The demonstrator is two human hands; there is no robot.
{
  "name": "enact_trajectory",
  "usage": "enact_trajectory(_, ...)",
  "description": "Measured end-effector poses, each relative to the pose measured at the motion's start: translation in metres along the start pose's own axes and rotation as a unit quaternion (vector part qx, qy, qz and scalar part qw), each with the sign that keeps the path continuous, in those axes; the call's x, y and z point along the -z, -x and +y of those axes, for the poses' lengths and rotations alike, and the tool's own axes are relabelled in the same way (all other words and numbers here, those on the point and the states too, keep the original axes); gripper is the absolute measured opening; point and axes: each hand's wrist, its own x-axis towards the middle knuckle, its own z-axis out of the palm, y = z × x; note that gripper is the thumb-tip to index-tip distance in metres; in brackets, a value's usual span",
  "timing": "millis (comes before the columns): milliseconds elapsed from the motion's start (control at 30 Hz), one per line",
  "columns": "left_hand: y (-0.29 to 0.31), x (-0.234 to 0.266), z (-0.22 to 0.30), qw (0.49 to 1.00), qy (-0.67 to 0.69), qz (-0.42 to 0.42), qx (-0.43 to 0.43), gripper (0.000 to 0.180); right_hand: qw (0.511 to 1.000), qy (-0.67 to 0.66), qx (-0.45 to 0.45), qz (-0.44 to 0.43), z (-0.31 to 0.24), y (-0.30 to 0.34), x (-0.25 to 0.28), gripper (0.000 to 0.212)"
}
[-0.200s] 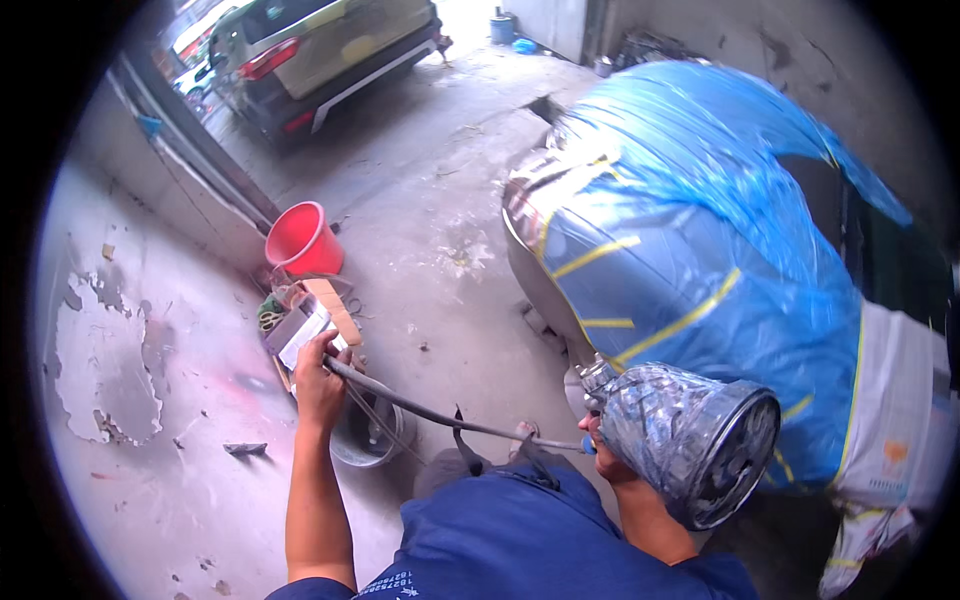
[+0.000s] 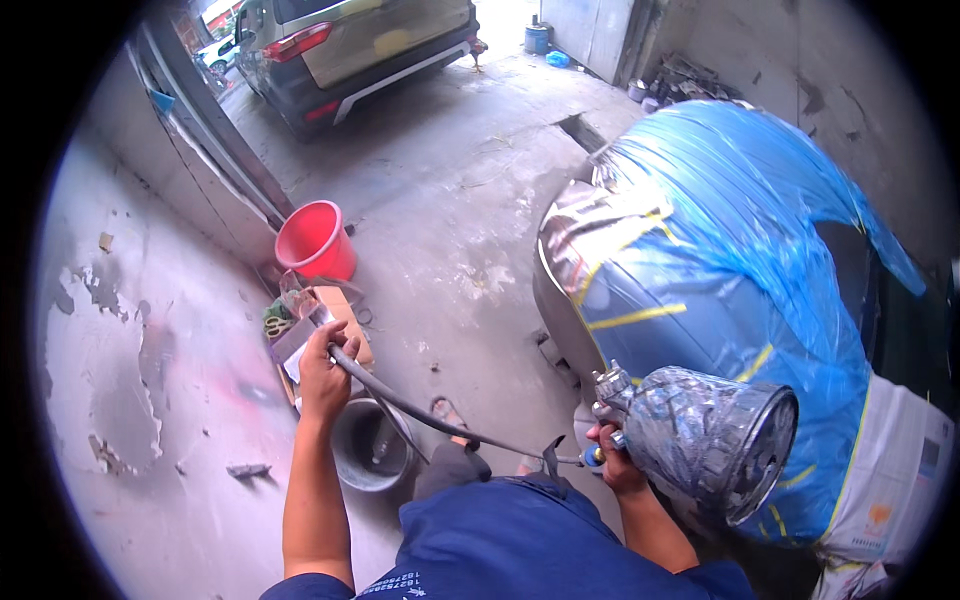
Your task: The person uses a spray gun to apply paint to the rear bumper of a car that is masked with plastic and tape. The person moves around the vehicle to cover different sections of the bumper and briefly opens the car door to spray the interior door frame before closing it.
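My left hand (image 2: pixel 326 375) is closed around a dark grey air hose (image 2: pixel 425 415), out in front of the wall on the left. From there the hose sags across my waist to a blue fitting at the spray gun (image 2: pixel 614 385). That gun is gripped in my right hand (image 2: pixel 614 460), with most of its handle hidden by the fingers. Its large paint cup (image 2: pixel 705 435), wrapped in smeared, paint-stained film, tilts to the right. Close beyond the gun stands a car body masked with blue plastic sheeting (image 2: pixel 740 220) and yellow tape (image 2: pixel 638 316).
Beside my left hand are a red bucket (image 2: pixel 310 245), a cardboard box (image 2: pixel 345 335) with scissors (image 2: pixel 277 326), and a grey bucket (image 2: pixel 372 465). A peeling wall (image 2: pixel 125 370) runs along the left. Another car (image 2: pixel 360 50) is parked at the far end.
The view has shifted, so the cars and buckets sit lower and farther right. The spray gun has turned slightly, showing more of its head. Both hands keep their hold.
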Motion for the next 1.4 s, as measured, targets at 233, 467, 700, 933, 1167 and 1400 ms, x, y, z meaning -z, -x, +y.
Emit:
enact_trajectory(233, -0.172, 0.007, -0.065, 0.988, 0.152, 0.0, -0.01, 0.026, 0.959, -0.237, -0.127, 0.089, -0.049, -0.147, -0.09, 0.039)
enact_trajectory(467, -0.35, 0.032, -0.087, 0.972, 0.232, -0.018, -0.038, 0.025, 0.954, -0.23, -0.093, 0.169, -0.11, -0.277, -0.153, 0.046)
enact_trajectory(700, -0.526, -0.005, -0.106, 0.973, 0.216, -0.04, -0.072, 0.025, 0.937, -0.262, -0.086, 0.216, -0.073, -0.395, -0.213, 0.042)
enact_trajectory(933, -0.697, -0.031, -0.132, 0.97, 0.208, -0.097, -0.078, 0.027, 0.969, -0.103, -0.007, 0.222, -0.051, -0.528, -0.262, 0.021)
enact_trajectory(1167, -0.845, -0.093, -0.146, 0.946, 0.223, -0.197, -0.13, 0.026, 0.926, -0.134, -0.06, 0.347, -0.064, -0.615, -0.32, 0.014)
enact_trajectory(1400, -0.997, -0.157, -0.212, 0.898, 0.223, -0.356, -0.134, 0.03, 0.852, -0.043, -0.019, 0.521, -0.113, -0.699, -0.414, 0.013)
